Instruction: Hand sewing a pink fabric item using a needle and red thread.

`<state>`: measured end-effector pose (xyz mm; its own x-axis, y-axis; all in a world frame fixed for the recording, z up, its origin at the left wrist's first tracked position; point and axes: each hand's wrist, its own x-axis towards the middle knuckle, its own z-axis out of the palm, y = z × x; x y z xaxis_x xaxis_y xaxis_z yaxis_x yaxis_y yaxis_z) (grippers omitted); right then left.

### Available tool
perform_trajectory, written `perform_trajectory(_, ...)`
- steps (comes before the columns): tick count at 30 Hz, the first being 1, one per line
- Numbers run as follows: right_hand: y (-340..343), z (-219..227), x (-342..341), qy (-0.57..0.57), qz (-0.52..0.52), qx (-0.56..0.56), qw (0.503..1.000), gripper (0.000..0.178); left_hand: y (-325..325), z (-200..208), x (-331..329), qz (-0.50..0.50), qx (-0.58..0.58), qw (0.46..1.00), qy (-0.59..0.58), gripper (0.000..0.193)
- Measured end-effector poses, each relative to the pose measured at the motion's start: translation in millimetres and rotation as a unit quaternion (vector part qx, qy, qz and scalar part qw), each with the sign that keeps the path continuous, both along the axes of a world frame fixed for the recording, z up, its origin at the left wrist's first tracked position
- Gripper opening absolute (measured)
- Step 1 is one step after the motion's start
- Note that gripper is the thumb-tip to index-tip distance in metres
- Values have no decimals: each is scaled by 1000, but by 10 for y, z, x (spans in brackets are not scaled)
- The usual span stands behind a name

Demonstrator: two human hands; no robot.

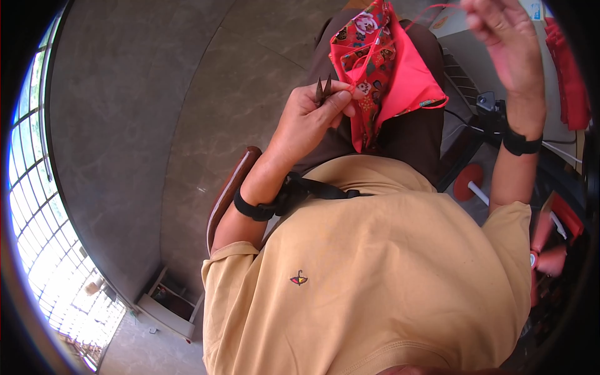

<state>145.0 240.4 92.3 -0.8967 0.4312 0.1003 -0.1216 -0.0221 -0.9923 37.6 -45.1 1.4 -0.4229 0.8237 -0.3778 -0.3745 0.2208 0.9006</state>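
Observation:
A red floral fabric piece [376, 78] with a plain bright-red side lies across my thighs, its far end cut off by the top edge. My left hand [315, 112] pinches its near-left edge between thumb and forefinger. Small dark thread snips [323, 90] also sit in that hand, their two pointed blades sticking up past the forefinger. My right hand [514, 53] is raised at the upper right, apart from the fabric. A thin red thread [437, 6] runs from its fingertips toward the cloth. The top edge hides part of those fingers.
A brown chair armrest [232, 190] stands beside my left forearm. To the right are a table bearing folded red cloth [567, 78], a black device [490, 109] with cables, and a red disc [467, 181] on a white rod. A small open-topped cabinet [167, 312] stands lower left.

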Motion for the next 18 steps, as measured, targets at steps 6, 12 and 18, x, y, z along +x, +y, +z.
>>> perform_trajectory(6,-722,-387,-72,14,156,355,922,11,-2,64,1,-5,7,1000,6,23)
perform_trajectory(12,-883,-504,-39,-45,118,373,919,8,0,75,7,7,-9,1000,26,22)
perform_trajectory(18,-880,-471,-46,-67,127,384,912,5,18,69,34,14,-3,999,53,21)
